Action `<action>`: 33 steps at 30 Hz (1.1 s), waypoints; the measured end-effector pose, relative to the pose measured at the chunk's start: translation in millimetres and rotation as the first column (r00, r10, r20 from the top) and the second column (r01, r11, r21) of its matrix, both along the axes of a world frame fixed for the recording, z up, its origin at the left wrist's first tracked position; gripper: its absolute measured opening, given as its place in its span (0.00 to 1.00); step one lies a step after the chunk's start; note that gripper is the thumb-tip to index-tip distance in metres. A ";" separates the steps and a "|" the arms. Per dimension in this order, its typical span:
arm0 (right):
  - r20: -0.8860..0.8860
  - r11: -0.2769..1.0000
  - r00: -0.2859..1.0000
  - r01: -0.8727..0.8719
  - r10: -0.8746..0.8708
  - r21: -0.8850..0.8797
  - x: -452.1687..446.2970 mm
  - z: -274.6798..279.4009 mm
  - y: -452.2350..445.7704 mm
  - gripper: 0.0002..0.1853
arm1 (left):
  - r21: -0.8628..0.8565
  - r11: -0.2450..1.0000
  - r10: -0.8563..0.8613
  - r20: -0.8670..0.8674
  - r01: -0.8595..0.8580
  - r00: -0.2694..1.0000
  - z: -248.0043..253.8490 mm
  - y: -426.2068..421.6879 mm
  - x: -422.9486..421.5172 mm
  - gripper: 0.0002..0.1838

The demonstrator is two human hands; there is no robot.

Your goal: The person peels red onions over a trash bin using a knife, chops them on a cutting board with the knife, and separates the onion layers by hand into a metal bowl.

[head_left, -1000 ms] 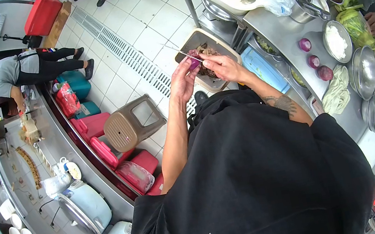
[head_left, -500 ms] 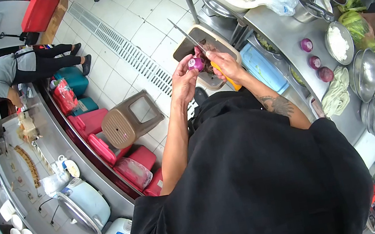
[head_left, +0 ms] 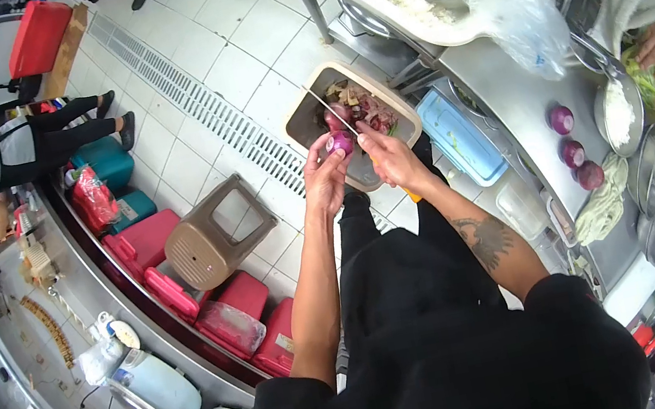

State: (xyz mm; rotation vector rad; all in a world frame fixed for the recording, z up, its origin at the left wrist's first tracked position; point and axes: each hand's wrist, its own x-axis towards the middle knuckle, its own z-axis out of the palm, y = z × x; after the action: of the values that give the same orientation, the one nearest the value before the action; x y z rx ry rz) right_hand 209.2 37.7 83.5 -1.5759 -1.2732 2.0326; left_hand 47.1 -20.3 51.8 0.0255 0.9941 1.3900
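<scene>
In the head view, I see the left hand (head_left: 325, 177) pinching a red onion (head_left: 340, 144) over the near side of the bin (head_left: 300, 117). The right hand (head_left: 391, 156) is closed around the knife (head_left: 327, 105). In my judgement, short and light strokes, with left fingertips away from the edge, serve well here. The handle is partly covered; whether the blade touches the onion, I cannot tell.
</scene>
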 end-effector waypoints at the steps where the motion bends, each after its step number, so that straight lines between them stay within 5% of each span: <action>1: 0.057 0.999 0.998 -0.009 0.006 0.045 -0.1 -13.0 2.4 0.29 | -0.027 1.000 0.013 -0.008 -0.013 1.000 -11.0 4.7 1.9 0.23; 7: 0.042 0.906 0.991 -0.132 0.126 0.402 7.3 -51.6 -4.2 0.28 | -0.033 0.998 0.051 -0.079 -0.054 0.996 -68.4 4.3 5.4 0.22; 14: 0.144 0.835 0.965 -0.264 0.221 0.483 -0.3 -68.9 -3.4 0.27 | -0.035 0.993 0.113 -0.035 -0.114 0.993 -89.0 -5.2 2.7 0.24; 20: 0.227 0.884 0.907 -0.404 0.354 0.236 -10.0 -65.3 6.9 0.26 | -0.011 0.990 0.142 -0.016 -0.142 0.990 -95.9 -8.1 -8.6 0.24; 22: -0.023 0.902 0.993 -0.093 0.113 0.421 -14.8 -78.7 4.9 0.24 | -0.005 0.988 0.155 0.040 -0.155 0.987 -93.0 -7.8 -12.5 0.25; 24: -0.060 0.965 0.994 -0.069 0.087 0.252 -10.3 -87.1 6.4 0.23 | -0.037 0.986 0.165 0.086 -0.163 0.982 -91.9 -8.6 -17.1 0.24; 30: 0.045 0.862 0.971 -0.229 0.235 0.451 -13.0 -80.2 5.2 0.26 | -0.015 0.990 0.139 0.031 -0.138 0.990 -104.9 -16.4 -21.2 0.25; 32: 0.165 0.883 0.896 -0.438 0.412 0.169 -15.4 -62.8 12.5 0.26 | -0.018 0.991 0.135 0.016 -0.135 0.991 -102.3 -15.5 -20.8 0.25; 33: 0.165 0.882 0.895 -0.439 0.414 0.169 -15.8 -63.0 11.8 0.26 | -0.019 0.991 0.130 0.001 -0.130 0.992 -100.8 -14.9 -20.9 0.25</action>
State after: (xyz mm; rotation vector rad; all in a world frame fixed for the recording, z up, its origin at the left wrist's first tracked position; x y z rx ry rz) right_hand 193.3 49.5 20.4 -1.4407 -1.9581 1.9755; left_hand 26.2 -35.2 -49.0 -0.0558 1.0222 1.4988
